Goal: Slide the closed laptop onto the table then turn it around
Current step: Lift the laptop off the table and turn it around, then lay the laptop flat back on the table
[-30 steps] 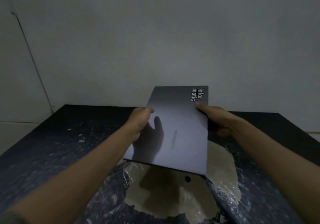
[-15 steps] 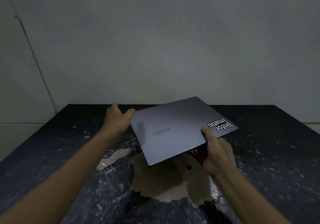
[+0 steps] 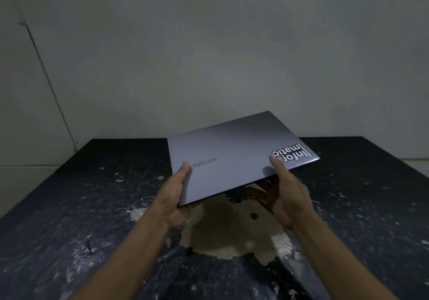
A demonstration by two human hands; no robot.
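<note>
Both hands, left (image 3: 177, 191) and right (image 3: 283, 191), grip the closed laptop's (image 3: 234, 155) near edge, tilted above the bench (image 3: 69, 206); bare surface surrounds it.

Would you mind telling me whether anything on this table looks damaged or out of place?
Yes: the table's dark covering is torn away in a large ragged pale patch at the near middle, with flaked specks scattered around. The closed laptop is held tilted above it by the left hand and right hand.

table (image 3: 69, 206): dark, scuffed top | worn pale patch (image 3: 232, 234) at centre
</note>
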